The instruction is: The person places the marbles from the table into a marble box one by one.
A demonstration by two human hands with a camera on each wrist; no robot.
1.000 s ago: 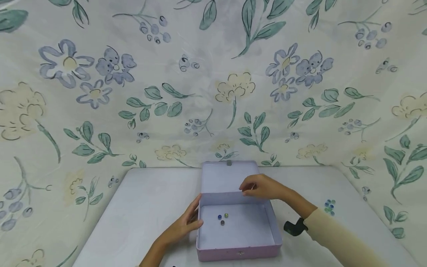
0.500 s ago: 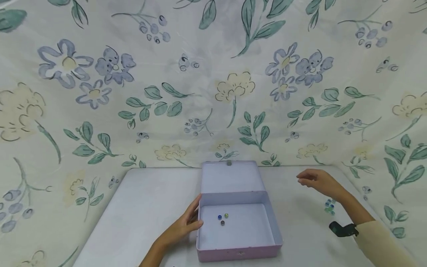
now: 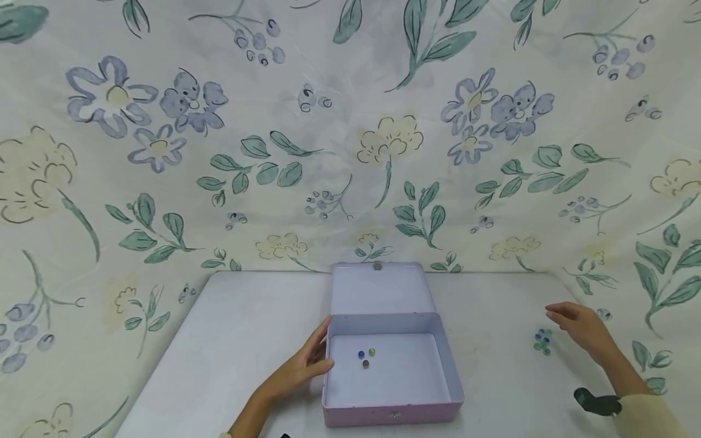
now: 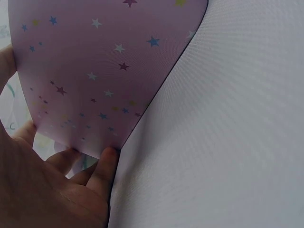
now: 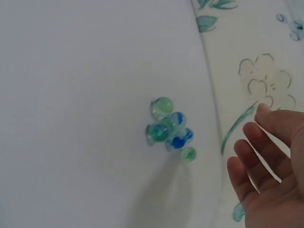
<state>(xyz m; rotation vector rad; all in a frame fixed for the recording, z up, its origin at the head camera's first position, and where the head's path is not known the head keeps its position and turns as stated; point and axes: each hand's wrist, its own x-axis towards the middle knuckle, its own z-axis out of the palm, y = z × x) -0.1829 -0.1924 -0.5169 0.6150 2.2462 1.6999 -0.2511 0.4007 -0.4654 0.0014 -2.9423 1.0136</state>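
A pink tin box (image 3: 350,417) stands with its lid (image 3: 378,292) folded back. On its pale inside floor lie a blue marble (image 3: 361,354), a yellow-green marble (image 3: 372,352) and a dark greyish marble (image 3: 366,364). My left hand (image 3: 292,372) holds the box's left side, thumb at the rim; in the left wrist view the fingers (image 4: 105,171) meet the star-printed wall's far edge. Just beyond a cluster of blue and green glass marbles (image 5: 161,132), at the right, hovers my right hand (image 5: 273,166), fingers loosely bent and holding nothing.
The white table (image 3: 252,328) carries the box and the marble cluster. A floral cloth (image 3: 328,152) rises behind the table and along both sides. A dark wrist device (image 3: 597,403) is strapped near the right sleeve.
My right hand has swung from above the box's back right, out to the right, and down near the marble cluster. The left hand and the box stay put.
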